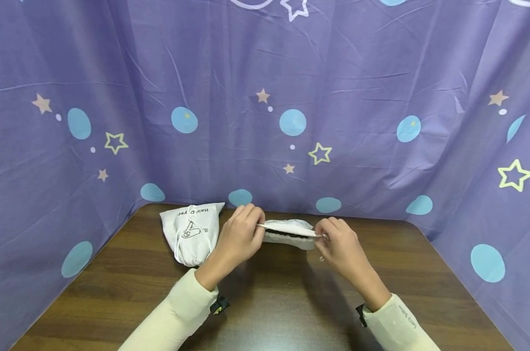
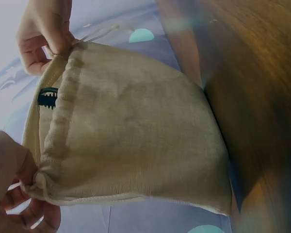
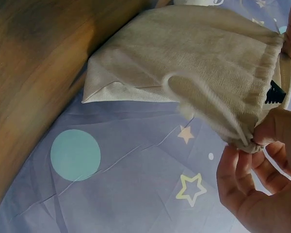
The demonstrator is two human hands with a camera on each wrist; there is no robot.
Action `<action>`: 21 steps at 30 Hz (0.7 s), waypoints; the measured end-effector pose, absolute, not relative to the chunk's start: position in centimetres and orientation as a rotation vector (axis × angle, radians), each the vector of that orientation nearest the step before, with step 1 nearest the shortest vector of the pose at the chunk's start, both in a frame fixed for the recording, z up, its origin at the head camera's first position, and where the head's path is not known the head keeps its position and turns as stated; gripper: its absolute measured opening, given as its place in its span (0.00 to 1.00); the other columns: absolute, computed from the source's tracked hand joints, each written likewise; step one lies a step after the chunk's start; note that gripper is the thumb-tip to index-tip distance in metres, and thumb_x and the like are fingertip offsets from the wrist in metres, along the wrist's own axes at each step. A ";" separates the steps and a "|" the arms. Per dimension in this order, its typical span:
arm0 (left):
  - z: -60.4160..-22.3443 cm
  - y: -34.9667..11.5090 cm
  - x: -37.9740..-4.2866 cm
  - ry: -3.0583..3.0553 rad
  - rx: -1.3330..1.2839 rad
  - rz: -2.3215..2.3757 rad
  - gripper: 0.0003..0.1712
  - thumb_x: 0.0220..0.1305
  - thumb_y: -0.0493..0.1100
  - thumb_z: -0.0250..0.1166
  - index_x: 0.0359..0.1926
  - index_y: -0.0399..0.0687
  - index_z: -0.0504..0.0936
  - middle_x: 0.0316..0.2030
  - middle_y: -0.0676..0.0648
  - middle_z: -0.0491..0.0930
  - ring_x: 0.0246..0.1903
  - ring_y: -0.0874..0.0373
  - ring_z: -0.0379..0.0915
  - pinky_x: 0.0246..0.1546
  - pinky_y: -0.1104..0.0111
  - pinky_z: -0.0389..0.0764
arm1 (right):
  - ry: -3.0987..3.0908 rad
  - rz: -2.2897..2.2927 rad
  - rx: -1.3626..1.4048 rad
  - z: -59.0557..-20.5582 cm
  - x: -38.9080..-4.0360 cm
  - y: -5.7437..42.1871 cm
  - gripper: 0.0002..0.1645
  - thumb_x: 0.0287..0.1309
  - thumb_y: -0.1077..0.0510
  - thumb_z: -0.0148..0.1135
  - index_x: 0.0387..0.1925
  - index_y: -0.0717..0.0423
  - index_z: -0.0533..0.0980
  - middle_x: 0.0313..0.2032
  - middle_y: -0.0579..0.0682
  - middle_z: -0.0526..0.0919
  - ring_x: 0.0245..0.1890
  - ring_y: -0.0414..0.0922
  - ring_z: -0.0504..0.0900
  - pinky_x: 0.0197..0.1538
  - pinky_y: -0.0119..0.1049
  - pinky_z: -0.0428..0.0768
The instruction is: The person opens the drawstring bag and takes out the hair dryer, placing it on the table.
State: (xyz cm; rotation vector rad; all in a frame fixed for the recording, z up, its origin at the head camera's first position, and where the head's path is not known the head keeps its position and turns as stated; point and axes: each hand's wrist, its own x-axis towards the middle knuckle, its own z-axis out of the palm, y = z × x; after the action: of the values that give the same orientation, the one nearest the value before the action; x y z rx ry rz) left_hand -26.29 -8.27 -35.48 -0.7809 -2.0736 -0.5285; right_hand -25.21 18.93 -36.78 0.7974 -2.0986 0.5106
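Only wrist views resolve the bag's (image 2: 136,126) black teeth (image 2: 47,100).

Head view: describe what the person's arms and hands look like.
The left sleeve and right sleeve are pale cream; the left hand and right hand are ungloved. A black fitting with a yellowish mark shows at the left sleeve's end, another black piece at the right's. Small dark lettering marks the right sleeve.

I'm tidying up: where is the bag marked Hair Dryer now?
In the head view, the printed bag is at the back left of the table, near the curtain and just left of the left hand, which grips the other bag.
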 end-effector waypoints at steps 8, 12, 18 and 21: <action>-35.5 -8.5 -26.7 -2.074 -0.871 -0.557 0.09 0.56 0.28 0.61 0.35 0.46 0.78 0.34 0.50 0.76 0.32 0.54 0.70 0.32 0.63 0.75 | -2.023 0.654 0.803 -36.7 -25.7 19.0 0.14 0.45 0.76 0.66 0.30 0.57 0.75 0.27 0.47 0.76 0.27 0.39 0.75 0.28 0.33 0.76; -35.3 -8.6 -26.8 -2.078 -0.883 -0.611 0.09 0.56 0.27 0.63 0.34 0.45 0.78 0.32 0.50 0.75 0.31 0.55 0.70 0.31 0.64 0.75 | -2.027 0.683 0.809 -36.7 -25.7 19.0 0.15 0.45 0.78 0.66 0.31 0.59 0.76 0.28 0.49 0.77 0.27 0.40 0.77 0.28 0.33 0.79; -34.8 -9.2 -26.8 -2.106 -0.890 -0.678 0.12 0.46 0.27 0.64 0.31 0.45 0.78 0.29 0.51 0.73 0.29 0.58 0.68 0.28 0.66 0.72 | -2.093 0.724 0.796 -36.4 -25.4 19.3 0.18 0.37 0.79 0.65 0.30 0.58 0.77 0.27 0.47 0.78 0.25 0.39 0.78 0.28 0.33 0.79; -34.7 -9.4 -26.7 -2.136 -0.890 -0.683 0.13 0.42 0.27 0.65 0.29 0.46 0.76 0.28 0.52 0.71 0.28 0.59 0.66 0.28 0.67 0.71 | -2.162 0.774 0.778 -36.2 -25.3 19.4 0.19 0.34 0.79 0.66 0.28 0.56 0.77 0.26 0.45 0.78 0.25 0.38 0.77 0.29 0.32 0.78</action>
State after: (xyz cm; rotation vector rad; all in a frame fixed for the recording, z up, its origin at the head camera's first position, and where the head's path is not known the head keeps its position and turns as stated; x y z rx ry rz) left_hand -26.65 -9.37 -34.65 -0.8897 -2.1356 -0.6833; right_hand -25.26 19.41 -36.19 0.7776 -2.1617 0.7741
